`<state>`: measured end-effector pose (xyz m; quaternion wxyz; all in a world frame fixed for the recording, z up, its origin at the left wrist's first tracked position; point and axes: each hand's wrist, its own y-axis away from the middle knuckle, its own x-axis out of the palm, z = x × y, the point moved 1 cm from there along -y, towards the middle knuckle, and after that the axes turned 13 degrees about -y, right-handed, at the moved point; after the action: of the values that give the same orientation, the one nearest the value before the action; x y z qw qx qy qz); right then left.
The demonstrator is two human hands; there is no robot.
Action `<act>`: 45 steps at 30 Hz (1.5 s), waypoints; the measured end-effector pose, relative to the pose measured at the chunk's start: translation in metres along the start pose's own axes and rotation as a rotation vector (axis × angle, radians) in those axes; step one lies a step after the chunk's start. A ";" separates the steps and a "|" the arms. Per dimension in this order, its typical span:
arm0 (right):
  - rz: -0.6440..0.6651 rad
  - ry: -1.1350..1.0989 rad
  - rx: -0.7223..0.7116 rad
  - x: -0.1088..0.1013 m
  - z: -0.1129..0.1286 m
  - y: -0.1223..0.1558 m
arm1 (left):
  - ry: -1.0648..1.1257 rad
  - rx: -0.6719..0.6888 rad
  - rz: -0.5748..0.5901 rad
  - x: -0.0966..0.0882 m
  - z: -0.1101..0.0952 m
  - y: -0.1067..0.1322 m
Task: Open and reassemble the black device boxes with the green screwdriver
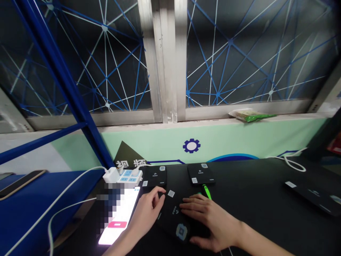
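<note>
My left hand [149, 211] rests on the left edge of a flat black device [174, 217] on the black table, fingers curled against its rim. Across the same device's right half lies my right hand [209, 220], palm down with the fingers stretched out. A green-tipped tool [206, 191] lies just beyond the right fingertips. Left of my left hand is a lit phone [119, 220] with a bright screen and a pink button.
Two more black devices [157, 175] [200, 173] lie further back, another [311, 193] at the right. A white power strip [123, 176] with cables sits at the table's back left. A blue shelf frame [64, 81] stands left; a green packet [250, 115] lies on the window sill.
</note>
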<state>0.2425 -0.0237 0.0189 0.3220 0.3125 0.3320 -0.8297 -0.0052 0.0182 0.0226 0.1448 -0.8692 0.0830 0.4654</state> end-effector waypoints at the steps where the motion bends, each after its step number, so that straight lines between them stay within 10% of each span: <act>1: -0.004 -0.002 0.005 0.001 0.000 0.000 | -0.010 0.004 0.007 0.002 0.001 0.000; 45: -0.131 0.167 0.124 0.015 0.005 -0.004 | -0.645 0.000 -0.014 0.009 0.001 0.003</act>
<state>0.2292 -0.0306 0.0118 0.2184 0.3774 0.3253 -0.8391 -0.0017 0.0157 0.0135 0.1666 -0.6774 0.0270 0.7160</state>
